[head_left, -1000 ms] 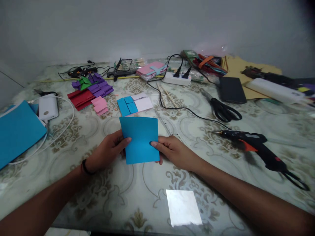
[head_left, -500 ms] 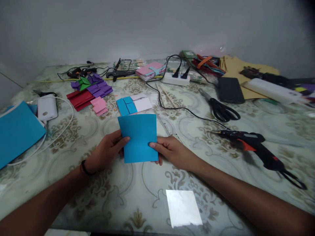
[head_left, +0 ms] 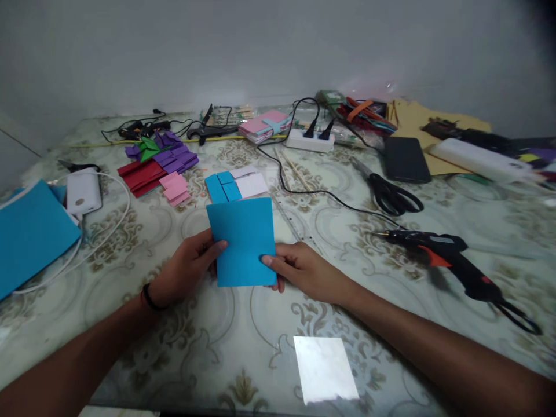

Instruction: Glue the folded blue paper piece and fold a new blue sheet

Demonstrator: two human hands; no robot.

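Note:
A blue sheet of paper [head_left: 244, 231] is held up in front of me by its two side edges, tilted toward the camera. My left hand [head_left: 197, 258] pinches its left edge, thumb on the front face and fingers behind. On the right edge, my right hand [head_left: 299, 266] grips it the same way, with fingertips showing below. Just beyond the sheet lie folded blue paper pieces [head_left: 223, 186] and folded white paper [head_left: 252, 182]. A clear ruler [head_left: 292, 223] lies partly behind the right hand.
On the right are a hot glue gun [head_left: 452, 260], black scissors [head_left: 388, 191] and a dark phone [head_left: 407, 159]. A power strip [head_left: 310, 141] with cords stands at the back. Folded red paper [head_left: 141, 176], a power bank [head_left: 84, 190] and blue sheets [head_left: 35, 237] lie left.
The blue sheet has shifted slightly left and up, its top edge tilting a little. Both hands keep their hold and barely move.

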